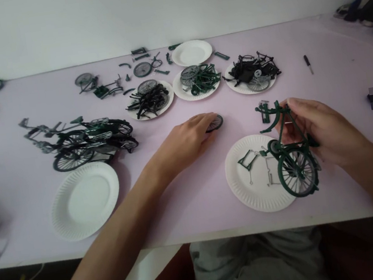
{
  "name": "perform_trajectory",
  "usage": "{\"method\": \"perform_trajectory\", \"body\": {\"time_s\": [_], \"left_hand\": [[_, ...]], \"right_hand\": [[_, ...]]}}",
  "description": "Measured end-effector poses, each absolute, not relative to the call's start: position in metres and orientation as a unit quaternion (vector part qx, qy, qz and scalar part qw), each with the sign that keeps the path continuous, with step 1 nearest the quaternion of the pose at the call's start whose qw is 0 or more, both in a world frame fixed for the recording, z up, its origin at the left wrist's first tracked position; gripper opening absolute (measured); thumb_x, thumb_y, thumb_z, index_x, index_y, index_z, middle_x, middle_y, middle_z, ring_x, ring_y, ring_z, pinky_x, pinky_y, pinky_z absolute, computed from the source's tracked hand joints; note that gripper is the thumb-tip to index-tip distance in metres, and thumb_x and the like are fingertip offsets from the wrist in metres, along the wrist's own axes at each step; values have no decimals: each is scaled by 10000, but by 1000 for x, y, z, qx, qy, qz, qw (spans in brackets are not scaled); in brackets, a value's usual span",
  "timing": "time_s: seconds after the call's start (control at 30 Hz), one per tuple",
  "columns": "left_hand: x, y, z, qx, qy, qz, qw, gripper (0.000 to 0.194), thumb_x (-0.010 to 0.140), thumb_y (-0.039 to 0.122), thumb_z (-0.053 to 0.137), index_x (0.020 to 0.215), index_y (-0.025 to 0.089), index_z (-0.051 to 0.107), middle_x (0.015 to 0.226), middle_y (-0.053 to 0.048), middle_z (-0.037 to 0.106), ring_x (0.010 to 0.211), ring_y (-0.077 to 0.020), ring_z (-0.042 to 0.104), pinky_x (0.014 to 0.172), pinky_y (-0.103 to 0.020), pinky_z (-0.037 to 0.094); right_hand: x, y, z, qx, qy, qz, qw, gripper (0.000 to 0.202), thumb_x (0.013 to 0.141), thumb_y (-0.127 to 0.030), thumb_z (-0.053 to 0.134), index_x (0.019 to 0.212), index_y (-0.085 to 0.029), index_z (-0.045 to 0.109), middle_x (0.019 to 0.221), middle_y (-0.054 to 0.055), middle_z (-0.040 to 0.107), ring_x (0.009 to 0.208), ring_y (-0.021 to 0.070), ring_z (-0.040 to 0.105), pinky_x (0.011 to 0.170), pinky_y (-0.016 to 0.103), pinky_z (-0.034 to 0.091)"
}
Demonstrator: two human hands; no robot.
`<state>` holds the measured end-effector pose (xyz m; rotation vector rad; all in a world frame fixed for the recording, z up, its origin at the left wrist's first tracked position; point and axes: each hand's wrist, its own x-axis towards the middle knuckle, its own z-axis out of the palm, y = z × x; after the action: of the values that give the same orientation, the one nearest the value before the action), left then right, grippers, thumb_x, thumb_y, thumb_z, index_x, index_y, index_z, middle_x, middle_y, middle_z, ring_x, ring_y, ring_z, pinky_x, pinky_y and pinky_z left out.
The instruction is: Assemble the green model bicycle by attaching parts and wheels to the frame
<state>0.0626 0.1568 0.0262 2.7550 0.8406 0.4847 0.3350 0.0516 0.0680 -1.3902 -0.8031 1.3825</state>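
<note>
My right hand (314, 125) grips a dark green model bicycle (294, 142) by its frame, with the fingers partly behind it. One spoked wheel (297, 171) is fitted at its lower end, and no wheel shows at the fork end. On the table, my left hand (194, 134) has its fingers and thumb closed at the edge of a small loose wheel (217, 122), partly hidden by the fingers. Below the bicycle lies a paper plate (238, 183) with a green frame-shaped part (247, 160) and thin wire pieces (269, 172). A small green rack-like part (264, 113) lies behind the bicycle.
Assembled model bicycles (81, 139) stand at the left, behind a bare paper plate (85, 201). Plates heaped with black parts (150, 99), green parts (200, 81) and more black parts (253, 73) line the back. A small screwdriver (308, 64) lies at right.
</note>
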Motion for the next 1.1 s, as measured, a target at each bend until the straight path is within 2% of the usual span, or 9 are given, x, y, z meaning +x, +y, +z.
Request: {"method": "perform_trajectory", "body": {"time_s": [0.13, 0.3, 0.37, 0.47, 0.57, 0.67, 0.93, 1.1], "left_hand": [[62, 157, 31, 934, 304, 164, 96, 334, 1062, 217, 440, 1303, 142, 659, 1242, -144, 751, 1083, -283, 740, 886, -395, 603], [67, 154, 33, 901, 321, 250, 155, 217, 1015, 240, 593, 1139, 161, 753, 1096, -101, 789, 961, -233, 743, 824, -335, 575], [72, 148, 37, 862, 342, 303, 220, 201, 987, 284, 662, 1106, 164, 771, 1062, -93, 796, 931, -214, 739, 800, -309, 565], [82, 138, 45, 772, 360, 361, 379, 211, 919, 336, 759, 1004, 144, 782, 977, -84, 804, 875, -196, 735, 777, -286, 572], [91, 130, 49, 675, 368, 385, 511, 253, 839, 359, 837, 880, 125, 751, 817, -61, 783, 709, -154, 698, 648, -245, 560], [95, 125, 49, 635, 363, 365, 576, 315, 838, 405, 840, 794, 122, 709, 705, -44, 747, 586, -115, 639, 544, -213, 516], [95, 122, 47, 623, 334, 334, 623, 361, 922, 436, 761, 762, 129, 657, 641, -35, 715, 543, -97, 632, 531, -197, 515], [95, 123, 52, 597, 325, 361, 638, 327, 929, 385, 759, 763, 134, 632, 637, -14, 693, 518, -100, 647, 492, -191, 518]], "right_hand": [[339, 54, 67, -571, -332, 538, 524, 277, 958, -428, 661, 833, -182, 692, 693, 24, 639, 527, 90, 558, 461, 173, 452], [339, 53, 69, -570, -322, 559, 508, 331, 1007, -424, 573, 862, -166, 723, 624, 23, 582, 485, 97, 529, 408, 180, 424], [337, 53, 69, -555, -329, 566, 513, 302, 1009, -396, 577, 881, -156, 708, 693, 29, 616, 499, 90, 531, 414, 186, 422], [335, 52, 66, -541, -365, 563, 507, 273, 1001, -392, 607, 890, -155, 683, 836, 51, 685, 538, 81, 550, 433, 197, 416], [335, 52, 62, -551, -394, 548, 490, 305, 976, -465, 643, 897, -171, 671, 705, 26, 651, 517, 87, 544, 436, 205, 385], [334, 52, 60, -557, -435, 509, 492, 279, 937, -468, 693, 871, -202, 643, 586, -13, 594, 490, 101, 558, 447, 213, 378], [326, 46, 63, -573, -521, 425, 468, 237, 961, -416, 695, 853, -215, 630, 581, -4, 651, 496, 120, 605, 506, 241, 462], [331, 46, 58, -582, -518, 385, 495, 202, 988, -381, 670, 869, -220, 648, 608, -12, 673, 489, 114, 614, 479, 241, 433]]}}
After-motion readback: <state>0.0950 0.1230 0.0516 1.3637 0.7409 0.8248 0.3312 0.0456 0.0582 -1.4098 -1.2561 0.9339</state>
